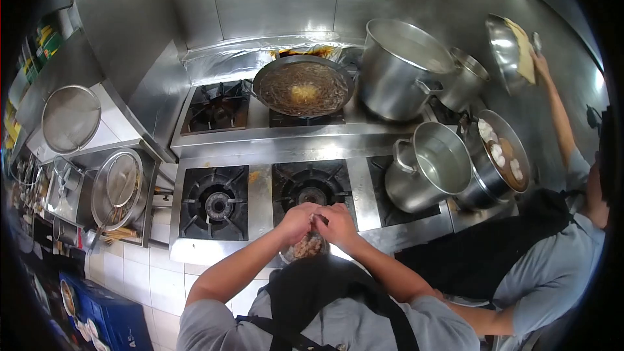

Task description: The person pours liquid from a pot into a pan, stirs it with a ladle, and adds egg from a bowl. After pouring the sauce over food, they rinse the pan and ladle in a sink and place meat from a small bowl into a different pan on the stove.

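Observation:
My left hand (298, 222) and my right hand (335, 223) are close together in front of the front middle burner (312, 188). Their fingers are closed on a small piece that is too small to make out. Just below them, against my apron, is a bowl of chopped pieces (307, 247), partly hidden by my hands and body. On the rear burner beyond stands a wok (270, 84) of bubbling oil with a yellow clump (304, 94) in the middle.
A large stockpot (393, 81) and a smaller pot (432, 162) stand to the right, beside a steamer with white buns (497, 155). At the right, a co-worker (552, 253) raises a metal bowl (507, 52). Strainers (71, 119) are on the left.

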The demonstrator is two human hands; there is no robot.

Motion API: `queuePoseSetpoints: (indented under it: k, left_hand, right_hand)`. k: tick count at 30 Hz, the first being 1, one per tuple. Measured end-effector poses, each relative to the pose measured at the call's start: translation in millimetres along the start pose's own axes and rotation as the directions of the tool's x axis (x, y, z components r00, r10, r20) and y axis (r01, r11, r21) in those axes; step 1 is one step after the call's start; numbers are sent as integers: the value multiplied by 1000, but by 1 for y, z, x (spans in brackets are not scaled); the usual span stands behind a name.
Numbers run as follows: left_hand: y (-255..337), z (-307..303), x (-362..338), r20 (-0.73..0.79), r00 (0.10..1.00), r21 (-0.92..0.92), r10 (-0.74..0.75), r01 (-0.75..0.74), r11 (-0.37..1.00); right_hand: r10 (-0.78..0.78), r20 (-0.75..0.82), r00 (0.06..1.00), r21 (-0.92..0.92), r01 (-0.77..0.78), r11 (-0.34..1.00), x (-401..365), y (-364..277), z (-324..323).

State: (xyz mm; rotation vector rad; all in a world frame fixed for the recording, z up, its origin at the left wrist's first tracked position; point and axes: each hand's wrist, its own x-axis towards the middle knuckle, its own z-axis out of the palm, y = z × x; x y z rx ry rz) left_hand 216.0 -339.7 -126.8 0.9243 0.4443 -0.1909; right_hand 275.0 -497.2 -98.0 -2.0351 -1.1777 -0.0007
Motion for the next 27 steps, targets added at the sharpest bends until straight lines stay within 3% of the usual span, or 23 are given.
queuePoseSetpoints:
  k: [2,4,6,7,8,9,10,11,12,14,15,16,18,21,23,27]
  left_hand:
    - [16,-1,8,23,1000,104,-12,9,995]
    - [63,4,21,91,992,580,91,-127,805]
    - [110,-8,62,151,976,570,159,-217,792]
    - [147,2,70,79,979,789,186,-176,588]
    - [175,-4,89,434,742,890,511,-443,-112]
    - [208,5,97,385,790,923,477,-325,-207]
    - [231,12,106,351,769,936,534,-286,-203]
    - [246,18,112,308,741,948,597,-294,-123]
    - [261,22,121,241,780,971,578,-198,-138]
    - [280,23,144,240,817,951,524,-89,-297]
    - [283,19,159,250,819,947,516,-97,-305]
    - [285,15,171,230,850,930,474,-48,-366]
    - [283,3,195,215,879,901,425,-10,-433]
    - [278,1,207,187,865,904,465,33,-425]
    - [283,6,202,67,865,952,498,94,-290]
    - [295,25,147,111,832,962,544,49,-270]
  right_hand:
    - [49,23,999,21,-50,999,-3,1,-2]
    - [290,-81,954,196,-270,943,-8,-6,-7]
    - [322,-81,943,202,-301,932,-15,-2,-16]
    - [351,-79,933,210,-329,921,-19,2,-21]
    - [355,-82,931,211,-332,919,-24,6,-25]
    - [428,-28,903,235,-410,881,-31,11,-27]
    - [497,27,867,255,-487,835,-37,14,-29]
    - [434,-47,900,247,-410,878,-43,14,-31]
    - [440,-54,896,251,-415,875,-51,16,-30]
    - [456,-69,887,296,-418,859,-73,21,-24]
    - [490,-26,872,167,-479,862,-83,22,-24]
    - [496,-36,867,172,-484,858,-92,23,-23]
    - [677,110,727,217,-683,698,-103,12,-29]
    - [701,88,708,296,-690,660,-118,15,-31]
    - [710,74,700,322,-691,648,-123,15,-31]
    - [682,111,723,287,-680,675,-122,14,-31]
